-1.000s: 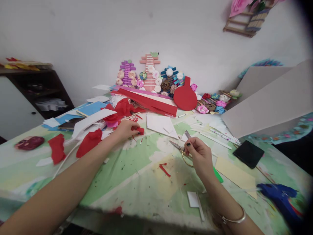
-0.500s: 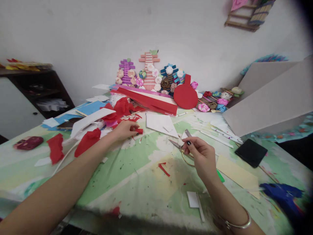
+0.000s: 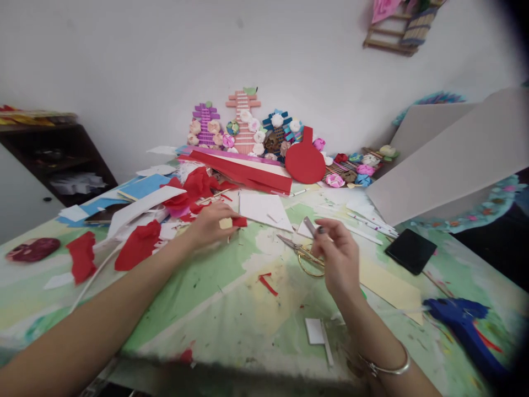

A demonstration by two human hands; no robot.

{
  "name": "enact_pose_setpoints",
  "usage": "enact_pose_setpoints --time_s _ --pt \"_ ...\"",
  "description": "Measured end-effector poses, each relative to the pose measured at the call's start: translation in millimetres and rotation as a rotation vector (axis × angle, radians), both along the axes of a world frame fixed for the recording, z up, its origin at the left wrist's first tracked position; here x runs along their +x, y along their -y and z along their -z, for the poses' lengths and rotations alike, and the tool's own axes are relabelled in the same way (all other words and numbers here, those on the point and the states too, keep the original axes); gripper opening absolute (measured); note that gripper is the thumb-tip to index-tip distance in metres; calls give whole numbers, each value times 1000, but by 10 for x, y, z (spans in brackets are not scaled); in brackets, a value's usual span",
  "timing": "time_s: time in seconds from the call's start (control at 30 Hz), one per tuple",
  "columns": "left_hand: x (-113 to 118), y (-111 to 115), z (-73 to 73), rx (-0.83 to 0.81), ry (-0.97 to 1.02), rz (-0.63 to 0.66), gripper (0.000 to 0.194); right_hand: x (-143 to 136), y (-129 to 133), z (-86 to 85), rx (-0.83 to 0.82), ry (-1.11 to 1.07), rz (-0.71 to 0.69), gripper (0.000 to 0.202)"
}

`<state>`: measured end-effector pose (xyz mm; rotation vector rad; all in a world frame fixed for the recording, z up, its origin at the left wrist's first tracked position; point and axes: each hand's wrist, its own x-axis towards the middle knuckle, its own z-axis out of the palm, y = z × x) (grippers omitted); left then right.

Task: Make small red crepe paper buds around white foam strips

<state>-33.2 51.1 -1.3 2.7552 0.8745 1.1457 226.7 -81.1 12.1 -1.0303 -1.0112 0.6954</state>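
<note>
Between the fingertips of my left hand (image 3: 215, 225) is a small red piece (image 3: 239, 221), close to the left edge of a white square sheet (image 3: 264, 210). My right hand (image 3: 336, 248) is closed on a short grey metal tool (image 3: 309, 226), which points up and to the left. Gold-handled scissors (image 3: 303, 253) lie on the table just left of my right hand, their tips pointing left. Thin red scraps (image 3: 268, 284) lie on the green and white tablecloth in front of them.
A red round shape with a stem (image 3: 305, 160) leans at the back beside paper-flower crafts (image 3: 246, 129). Crumpled red paper (image 3: 138, 245) lies at left. At right are a black square (image 3: 410, 251), a blue glue gun (image 3: 467, 331) and a large grey board (image 3: 446, 154).
My right hand has lifted the grey metal tool off the scissors, which now lie free. My left hand still has the red piece. The view has shifted slightly.
</note>
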Motion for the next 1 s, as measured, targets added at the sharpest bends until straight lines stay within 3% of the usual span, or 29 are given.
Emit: enact_pose_setpoints --time_s 0.1,0.17,0.3,0.47,0.6,0.9,1.0 --pt "284 390 -7 83 43 310 17 -125 19 68 -218 179 -277 62" --pt "433 611 19 115 65 454 18 -200 38 121 -351 251 -459 74" --pt "532 772 74 156 -3 461 18 -233 66 196 -419 426 -592 67" --pt "454 650 53 36 63 396 17 -163 56 182 -345 503 -576 44" --pt "368 493 32 -48 111 254 17 -122 27 122 -234 353 -456 30" --pt "120 99 69 -246 69 -306 27 161 54 -103 189 -119 190 15" --pt "177 19 101 -313 23 -365 30 169 55 -126 193 -108 230 14"
